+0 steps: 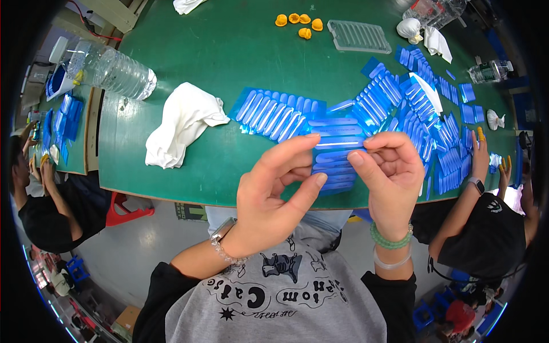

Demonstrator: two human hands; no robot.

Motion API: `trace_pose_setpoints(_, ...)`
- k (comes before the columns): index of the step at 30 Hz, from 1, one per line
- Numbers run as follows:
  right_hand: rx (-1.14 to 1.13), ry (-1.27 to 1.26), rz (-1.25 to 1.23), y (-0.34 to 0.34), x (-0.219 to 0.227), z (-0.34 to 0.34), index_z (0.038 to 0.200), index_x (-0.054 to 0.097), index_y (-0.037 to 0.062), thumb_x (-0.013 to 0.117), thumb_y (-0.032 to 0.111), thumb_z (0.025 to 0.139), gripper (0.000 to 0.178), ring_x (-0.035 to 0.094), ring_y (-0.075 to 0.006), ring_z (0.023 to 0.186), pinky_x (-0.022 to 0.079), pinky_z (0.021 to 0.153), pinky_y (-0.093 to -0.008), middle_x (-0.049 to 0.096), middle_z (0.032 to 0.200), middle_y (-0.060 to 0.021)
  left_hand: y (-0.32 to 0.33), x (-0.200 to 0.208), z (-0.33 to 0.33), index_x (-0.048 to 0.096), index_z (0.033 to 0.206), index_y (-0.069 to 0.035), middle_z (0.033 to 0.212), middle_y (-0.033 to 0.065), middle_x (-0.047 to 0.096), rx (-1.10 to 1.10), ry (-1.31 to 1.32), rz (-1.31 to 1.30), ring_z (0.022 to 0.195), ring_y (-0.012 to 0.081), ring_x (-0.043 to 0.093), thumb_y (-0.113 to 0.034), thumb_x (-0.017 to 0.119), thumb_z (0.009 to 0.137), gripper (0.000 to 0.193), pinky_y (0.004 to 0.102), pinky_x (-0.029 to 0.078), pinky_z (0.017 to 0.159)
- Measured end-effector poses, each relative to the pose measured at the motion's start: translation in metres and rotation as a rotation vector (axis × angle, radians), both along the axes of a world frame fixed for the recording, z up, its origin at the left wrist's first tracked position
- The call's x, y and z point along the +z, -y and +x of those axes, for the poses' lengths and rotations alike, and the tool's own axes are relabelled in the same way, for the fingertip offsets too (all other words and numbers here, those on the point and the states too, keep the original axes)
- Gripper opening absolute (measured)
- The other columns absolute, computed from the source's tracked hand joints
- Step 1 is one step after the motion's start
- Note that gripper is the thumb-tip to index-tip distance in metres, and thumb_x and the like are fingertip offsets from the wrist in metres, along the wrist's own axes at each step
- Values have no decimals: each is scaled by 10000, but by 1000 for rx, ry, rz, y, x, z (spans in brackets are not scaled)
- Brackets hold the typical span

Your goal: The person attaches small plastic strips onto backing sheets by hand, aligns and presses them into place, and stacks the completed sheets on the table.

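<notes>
A blue film sheet with rows of long rounded strips (339, 129) is held up in front of me, over the table's near edge. My left hand (277, 191) grips its left side, index fingertip near the top and thumb lower down. At the right side, my right hand (394, 171) pinches the sheet between thumb and curled fingers. Shiny light bands cross the strips between my hands. Just behind lies another blue strip sheet (274, 111) on the green table (229, 63). To the right spreads a loose pile of similar blue sheets (420, 128).
A crumpled white cloth (186, 123) lies left, near a large clear bottle (117, 71). Farther back are several yellow finger cots (294, 18) and a clear ribbed tray (359, 36). A co-worker's hand (480, 154) is at the pile's right; another person (46, 211) sits left.
</notes>
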State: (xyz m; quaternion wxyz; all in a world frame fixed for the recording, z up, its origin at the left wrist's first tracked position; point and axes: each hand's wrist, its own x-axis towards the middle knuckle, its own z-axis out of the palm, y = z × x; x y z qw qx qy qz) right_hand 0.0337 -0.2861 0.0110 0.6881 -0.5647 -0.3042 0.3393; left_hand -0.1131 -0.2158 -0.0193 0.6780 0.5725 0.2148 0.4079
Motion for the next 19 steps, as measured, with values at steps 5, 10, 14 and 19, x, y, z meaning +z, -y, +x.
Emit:
trace_pose_setpoints(5,7,-23,-2,1,-3,2,973,556,-24,682,-102,798,229,638,-98,807,512,711,-194,652,878,-78,-1,-4,1,519,1266,18,1051,89,619,-1,-18,54,924,118,612,100,638,825,464,273,534,816)
trace_pose_setpoints(10,-10,-39,1,-1,-3,0,975,556,-17,684,-95,801,229,633,-90,798,506,695,-189,652,875,-72,0,-4,2,518,1266,19,1058,101,628,20,-15,66,927,128,623,99,639,824,466,277,537,816)
trace_pose_setpoints(14,-24,-64,-6,-1,-6,-1,981,554,-13,684,-84,807,228,622,-76,785,495,682,-182,650,872,-65,-2,-5,0,449,1292,26,1063,135,626,-14,-51,107,949,158,625,114,618,834,496,295,534,827)
trace_pose_setpoints(19,-45,-111,-16,-1,-8,-2,984,556,-8,686,-72,812,225,616,-71,785,488,682,-176,649,877,-62,-1,-6,1,381,1319,26,1069,162,616,-40,-68,146,961,179,618,123,604,843,534,307,529,835)
